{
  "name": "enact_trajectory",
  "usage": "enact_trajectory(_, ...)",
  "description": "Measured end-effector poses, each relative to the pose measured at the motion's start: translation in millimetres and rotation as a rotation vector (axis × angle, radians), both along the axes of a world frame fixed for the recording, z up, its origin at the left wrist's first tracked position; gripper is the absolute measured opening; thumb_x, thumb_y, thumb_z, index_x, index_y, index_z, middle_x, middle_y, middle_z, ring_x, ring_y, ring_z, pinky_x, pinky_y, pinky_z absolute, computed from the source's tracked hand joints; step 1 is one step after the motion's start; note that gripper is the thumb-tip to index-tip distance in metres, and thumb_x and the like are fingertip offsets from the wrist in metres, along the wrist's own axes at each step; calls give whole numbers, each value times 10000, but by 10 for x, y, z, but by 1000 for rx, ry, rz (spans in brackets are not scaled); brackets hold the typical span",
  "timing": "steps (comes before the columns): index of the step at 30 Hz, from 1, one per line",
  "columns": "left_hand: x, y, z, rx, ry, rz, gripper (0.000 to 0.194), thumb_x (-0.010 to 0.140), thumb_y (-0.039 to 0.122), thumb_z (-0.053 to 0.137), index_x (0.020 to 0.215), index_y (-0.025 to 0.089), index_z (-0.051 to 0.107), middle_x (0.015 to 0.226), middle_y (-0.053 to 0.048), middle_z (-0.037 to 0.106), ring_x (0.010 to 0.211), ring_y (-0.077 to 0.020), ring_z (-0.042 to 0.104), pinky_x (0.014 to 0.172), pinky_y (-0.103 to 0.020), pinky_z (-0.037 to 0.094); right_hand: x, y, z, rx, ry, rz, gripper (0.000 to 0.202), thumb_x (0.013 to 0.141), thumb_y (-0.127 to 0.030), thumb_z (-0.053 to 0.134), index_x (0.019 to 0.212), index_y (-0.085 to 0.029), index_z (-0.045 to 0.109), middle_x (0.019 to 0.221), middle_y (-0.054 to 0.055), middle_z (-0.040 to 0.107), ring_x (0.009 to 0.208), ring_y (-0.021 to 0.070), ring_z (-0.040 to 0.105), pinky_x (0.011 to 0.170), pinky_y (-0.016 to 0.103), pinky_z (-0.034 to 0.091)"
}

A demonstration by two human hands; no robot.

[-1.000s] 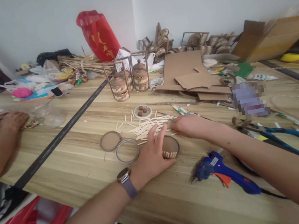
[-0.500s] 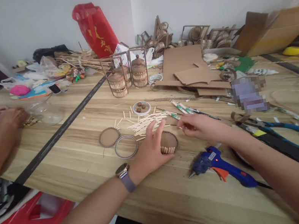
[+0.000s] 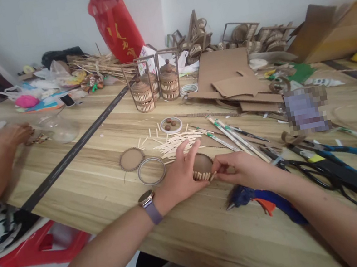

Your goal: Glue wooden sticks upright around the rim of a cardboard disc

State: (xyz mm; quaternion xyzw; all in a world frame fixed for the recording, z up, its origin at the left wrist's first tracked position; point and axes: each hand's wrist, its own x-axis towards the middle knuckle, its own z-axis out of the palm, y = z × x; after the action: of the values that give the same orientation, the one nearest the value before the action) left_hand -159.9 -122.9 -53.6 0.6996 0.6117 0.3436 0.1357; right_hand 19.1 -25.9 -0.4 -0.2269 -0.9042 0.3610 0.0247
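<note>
On the table (image 3: pixel 182 234), the tray (image 3: pixel 203 163) is between the left hand (image 3: pixel 179 177) and the right hand (image 3: pixel 236 166). To the left of the left hand lies the ring (image 3: pixel 152 183), and behind this ring, more to the left, a disc (image 3: pixel 131 159). The sticks (image 3: pixel 180 143) lie behind the tray. Behind them is the dish (image 3: pixel 172 132), with beads (image 3: pixel 168 127) in it. The glue gun (image 3: pixel 241 196) lies before the right hand, the pliers (image 3: pixel 350 147) farther right. The bag (image 3: pixel 120 28) stands behind the lanterns (image 3: pixel 143 98).
</note>
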Motion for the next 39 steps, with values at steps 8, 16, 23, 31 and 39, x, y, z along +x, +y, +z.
enact_trajectory(8, 5, -8, 16, 8, 6, -10, 1126, 627, 227, 841, 1481, 282, 109, 1530, -172, 142, 1434, -374, 177, 1112, -565, 329, -39, -70, -24, 114, -23, -2, 99, 835, -265, 516, 774, -208, 569, 707, 7, 653, 634, 155, 591, 602, 256, 427)
enact_trajectory(16, 3, -15, 19, 4, -23, -14, 1106, 641, 232, 828, 1480, 301, 111, 1533, -158, 147, 1418, -372, 226, 1102, -563, 342, -47, -109, 16, 329, -88, 89, 117, 890, -212, 458, 831, -211, 559, 804, 49, 674, 737, 186, 628, 651, 272, 447)
enact_trajectory(23, 20, -19, 21, -6, -43, -15, 1111, 642, 204, 814, 1480, 331, 95, 1539, -143, 148, 1401, -368, 270, 1092, -566, 350, -53, -126, 13, 416, -180, 104, 139, 906, -213, 439, 838, -200, 560, 781, 65, 672, 732, 208, 636, 636, 281, 434)
enact_trajectory(31, 22, -16, 10, 2, -24, -33, 1159, 606, 237, 861, 1485, 288, 107, 1523, -172, 160, 1415, -366, 234, 1109, -559, 327, -67, -134, 36, 460, -216, 120, 131, 914, -211, 454, 844, -191, 563, 795, 70, 680, 745, 214, 650, 635, 281, 437)
enact_trajectory(39, -24, -12, 32, -29, -49, -23, 1137, 624, 217, 838, 1484, 333, 103, 1544, -140, 135, 1424, -370, 217, 1089, -567, 360, 65, -103, 124, 476, -69, 58, 256, 870, -256, 543, 1116, -190, 564, 919, 84, 698, 784, 221, 654, 675, 312, 474)
